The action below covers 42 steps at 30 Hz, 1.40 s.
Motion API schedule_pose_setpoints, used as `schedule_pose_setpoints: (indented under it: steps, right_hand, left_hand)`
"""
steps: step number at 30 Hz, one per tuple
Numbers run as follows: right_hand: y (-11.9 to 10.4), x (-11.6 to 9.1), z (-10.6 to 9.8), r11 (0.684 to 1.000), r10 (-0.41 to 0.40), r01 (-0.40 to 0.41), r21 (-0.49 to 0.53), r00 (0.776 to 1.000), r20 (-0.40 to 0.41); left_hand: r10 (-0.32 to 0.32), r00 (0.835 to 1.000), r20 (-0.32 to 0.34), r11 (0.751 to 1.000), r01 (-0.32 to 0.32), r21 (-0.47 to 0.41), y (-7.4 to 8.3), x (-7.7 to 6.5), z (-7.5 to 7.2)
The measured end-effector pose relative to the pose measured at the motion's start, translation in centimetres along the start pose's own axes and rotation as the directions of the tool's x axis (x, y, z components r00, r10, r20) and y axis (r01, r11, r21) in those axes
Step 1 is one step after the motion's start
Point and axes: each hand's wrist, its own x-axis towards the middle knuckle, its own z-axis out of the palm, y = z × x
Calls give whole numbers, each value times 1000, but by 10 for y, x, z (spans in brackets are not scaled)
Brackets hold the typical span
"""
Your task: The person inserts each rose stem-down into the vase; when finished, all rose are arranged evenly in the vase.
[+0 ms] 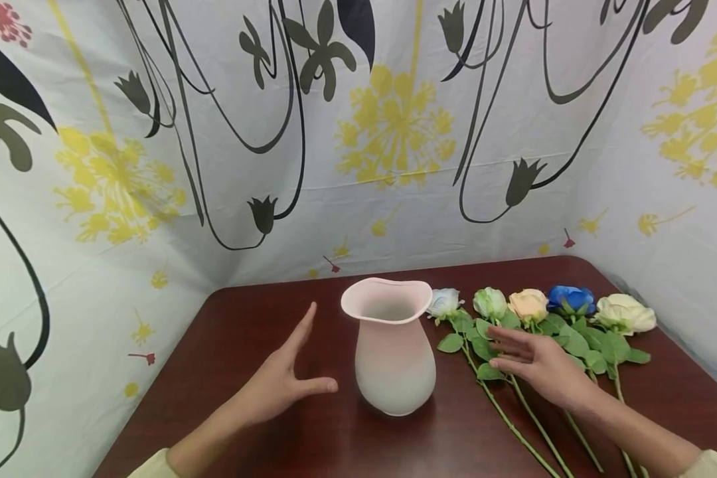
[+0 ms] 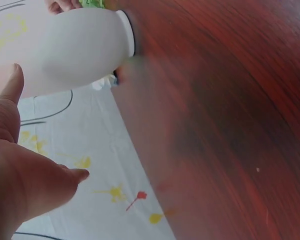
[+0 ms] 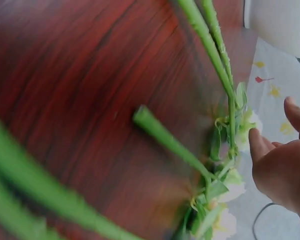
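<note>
A vase [image 1: 394, 365] with a wavy rim, pink at the top and fading to pale grey-white, stands upright on the dark red table. To its left is my left hand [image 1: 277, 385], thumb and fingers spread apart and holding nothing; the left wrist view shows its thumb and a finger near the vase [image 2: 85, 47]. My right hand [image 1: 540, 365] is over the leaves of the roses at the right, fingers extended toward the vase. In the right wrist view, green stems [image 3: 165, 137] lie below that hand [image 3: 285, 167], and its palm side holds nothing visible.
Several artificial roses lie in a row: pale blue [image 1: 445, 303], green-white [image 1: 490, 303], peach [image 1: 528, 305], blue [image 1: 571, 300] and cream [image 1: 625, 314]. Their stems point toward the table's near edge. A white cloth [image 1: 311, 245] with printed flowers hangs behind the table [image 1: 245, 332].
</note>
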Motion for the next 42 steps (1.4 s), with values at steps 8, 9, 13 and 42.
schedule_pose_setpoints:
  steps: [8, 9, 13, 42]
  right_hand:
    - [3, 13, 13, 974, 83, -79, 211, 997, -9]
    - [3, 15, 15, 975, 93, -88, 203, 996, -13]
    - [5, 19, 21, 983, 107, -102, 150, 994, -24]
    - [-1, 47, 53, 972, 202, -224, -66, 949, -241]
  left_hand:
    - [158, 987, 22, 973, -152, -177, 7, 15, 13]
    - [166, 986, 23, 968, -159, -192, 8, 16, 14]
    - [202, 979, 31, 949, -188, -253, 13, 21, 21]
    - [194, 981, -12, 901, -183, -393, 32, 27, 53]
